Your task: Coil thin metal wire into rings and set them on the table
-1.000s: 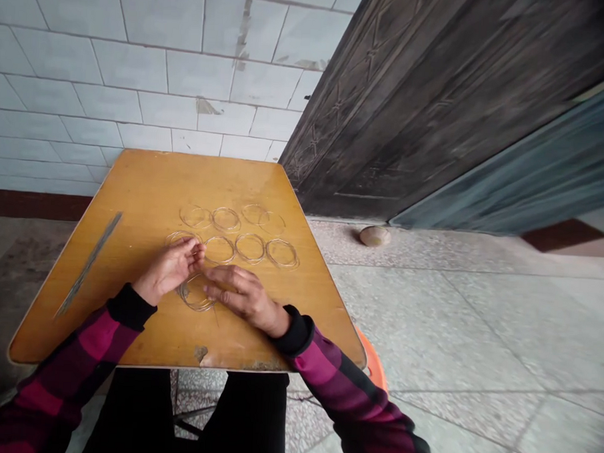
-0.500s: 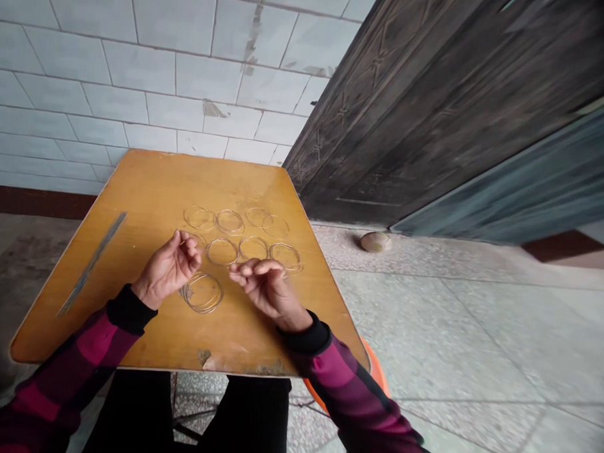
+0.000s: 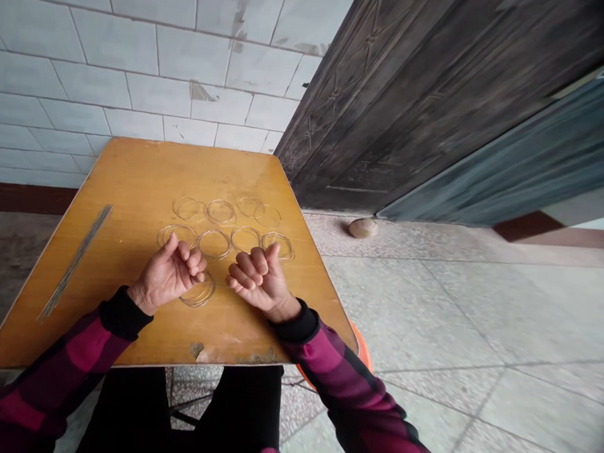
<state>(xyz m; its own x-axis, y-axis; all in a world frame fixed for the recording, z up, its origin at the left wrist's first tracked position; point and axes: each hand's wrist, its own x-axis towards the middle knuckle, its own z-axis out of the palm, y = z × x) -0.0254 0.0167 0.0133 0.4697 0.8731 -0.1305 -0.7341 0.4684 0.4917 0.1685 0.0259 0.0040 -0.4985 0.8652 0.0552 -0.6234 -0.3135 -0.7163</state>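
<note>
My left hand (image 3: 172, 272) is over the near-left part of the table, palm turned inward, thumb up and fingers curled in. Facing it, my right hand (image 3: 259, 279) is rolled into a loose fist with its thumb raised. A gap separates the two hands, and nothing shows in either. Partly behind my left fingers lies a coil of thin wire rings (image 3: 201, 300). Just beyond the hands is a row of thin metal wire rings (image 3: 213, 254), some overlapping. Farther back lie more rings (image 3: 221, 221), also in a row.
A bundle of straight grey wires (image 3: 75, 262) lies along the left side of the wooden table (image 3: 149, 170). Behind it stands a tiled wall (image 3: 152, 100). A dark door (image 3: 366, 122) is at the right, with a rounded object (image 3: 362, 228) on the floor. An orange stool edge (image 3: 363, 349) shows below.
My right hand's fingers have curled from stretched out into a loose fist. My left fingers have bent further inward. The view has shifted slightly, so the table sits farther left and higher.
</note>
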